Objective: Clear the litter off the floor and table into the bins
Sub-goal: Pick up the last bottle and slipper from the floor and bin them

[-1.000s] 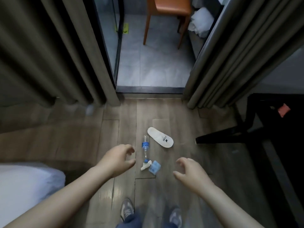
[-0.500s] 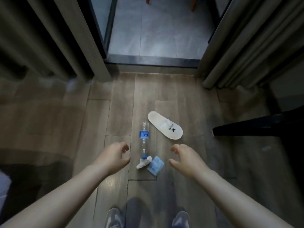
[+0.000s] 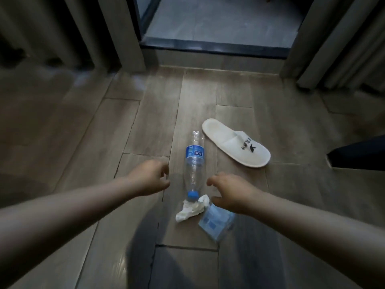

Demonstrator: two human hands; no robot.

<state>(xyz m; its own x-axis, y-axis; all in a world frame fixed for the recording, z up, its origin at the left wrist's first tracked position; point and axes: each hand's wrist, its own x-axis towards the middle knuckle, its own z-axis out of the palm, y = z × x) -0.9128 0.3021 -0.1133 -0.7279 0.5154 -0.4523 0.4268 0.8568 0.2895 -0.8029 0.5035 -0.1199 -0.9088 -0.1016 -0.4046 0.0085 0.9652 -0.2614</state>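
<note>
An empty clear plastic bottle (image 3: 194, 161) with a blue label and blue cap lies on the wooden floor, cap toward me. A crumpled white tissue (image 3: 192, 209) touches the cap end. A pale blue packet (image 3: 216, 223) lies just right of the tissue, partly under my right hand. My left hand (image 3: 150, 177) hovers left of the bottle, fingers curled and holding nothing. My right hand (image 3: 230, 190) hovers to the right of the bottle's neck, above the packet, fingers spread and empty.
A white slipper (image 3: 236, 148) with a black logo lies right of the bottle. Grey curtains (image 3: 333, 42) hang on both sides of a dark door threshold (image 3: 212, 49). A dark furniture leg (image 3: 358, 155) juts in at the right edge.
The view has dropped closer to the floor and the litter looks larger. Both hands have come down and inward toward the bottle; the chair beyond the doorway has left the view.
</note>
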